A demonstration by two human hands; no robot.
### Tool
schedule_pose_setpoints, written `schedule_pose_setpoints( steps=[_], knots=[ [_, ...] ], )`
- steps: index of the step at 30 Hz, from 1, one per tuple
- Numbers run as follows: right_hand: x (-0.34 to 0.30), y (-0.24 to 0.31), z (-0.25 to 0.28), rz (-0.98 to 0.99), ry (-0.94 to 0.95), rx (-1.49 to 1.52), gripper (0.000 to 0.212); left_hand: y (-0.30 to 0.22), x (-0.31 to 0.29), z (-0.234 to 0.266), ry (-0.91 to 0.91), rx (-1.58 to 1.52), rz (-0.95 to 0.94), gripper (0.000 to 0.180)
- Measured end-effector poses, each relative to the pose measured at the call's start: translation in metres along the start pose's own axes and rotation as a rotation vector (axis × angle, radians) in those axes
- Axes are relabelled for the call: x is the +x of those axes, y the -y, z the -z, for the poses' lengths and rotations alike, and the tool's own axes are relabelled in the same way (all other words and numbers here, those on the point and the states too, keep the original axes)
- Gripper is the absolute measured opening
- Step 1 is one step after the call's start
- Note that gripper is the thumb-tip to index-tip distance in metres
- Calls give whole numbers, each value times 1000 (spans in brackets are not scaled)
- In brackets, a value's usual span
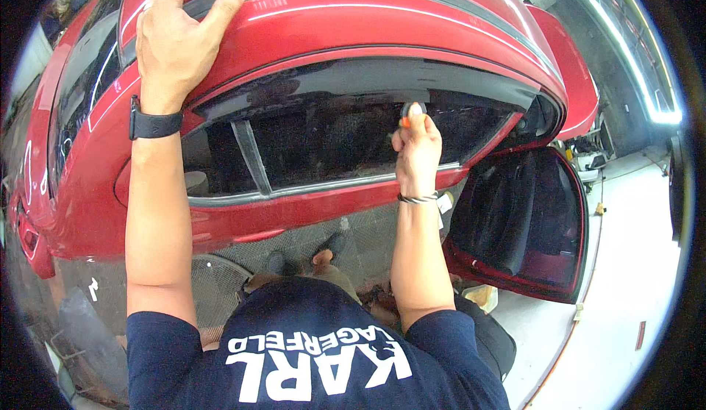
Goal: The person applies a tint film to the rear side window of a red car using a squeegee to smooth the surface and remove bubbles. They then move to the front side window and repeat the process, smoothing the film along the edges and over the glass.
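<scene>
My left hand (176, 46) rests on the red roof (353, 24) of a car, its thumb and fingers spread apart, with a black watch (154, 122) on the wrist. Between the fingertips of my right hand (419, 149) is a small black-and-orange tool (407, 122), mostly covered, so its exact kind does not show. It is held at the dark side window (331, 130); whether it touches the glass I cannot tell. A light upright strip (251, 156) divides the rear part of that window. Around my right wrist is a dark braided bracelet (418, 199).
An opened front door (515, 226) with dark glass juts out at the right. Beyond it is a white floor (625, 241). A dark textured floor (360, 226) lies under my feet, with a black rounded object (491, 336) behind my right arm.
</scene>
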State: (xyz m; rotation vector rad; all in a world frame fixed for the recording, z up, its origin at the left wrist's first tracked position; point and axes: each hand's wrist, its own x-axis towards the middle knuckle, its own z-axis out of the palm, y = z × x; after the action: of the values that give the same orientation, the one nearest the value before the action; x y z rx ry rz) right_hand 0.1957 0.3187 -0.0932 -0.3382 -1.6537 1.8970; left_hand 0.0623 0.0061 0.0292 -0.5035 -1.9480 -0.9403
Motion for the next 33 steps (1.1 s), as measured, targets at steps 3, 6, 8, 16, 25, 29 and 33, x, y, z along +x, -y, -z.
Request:
schedule_pose_setpoints(
  steps=[3, 6, 8, 16, 25, 29, 33],
  knots=[
    [-15, -10, 10, -103, -17, -37, 34, 1, 3, -3, -16, -56, -1, 46],
    [-31, -23, 30, -141, -39, -92, 35, -9, 6, -7, 1, -33, -24, 46],
    [-26, -14, 24, -65, -42, -117, 36, -5, 4, -10, -24, 32, -45, 46],
    [-33, -22, 16, -91, -19, -88, 34, -4, 6, -6, -14, -58, -39, 46],
    [-16, -7, -6, -80, 21, -42, 34, 9, 6, -10, -68, -43, -52, 49],
    [-41, -25, 5, -169, 2, -47, 35, 4, 7, -9, -58, -25, -98, 49],
    [-19, -1, -24, -74, 8, 20, 33, 6, 5, -9, -71, -3, -92, 47]
  ],
)
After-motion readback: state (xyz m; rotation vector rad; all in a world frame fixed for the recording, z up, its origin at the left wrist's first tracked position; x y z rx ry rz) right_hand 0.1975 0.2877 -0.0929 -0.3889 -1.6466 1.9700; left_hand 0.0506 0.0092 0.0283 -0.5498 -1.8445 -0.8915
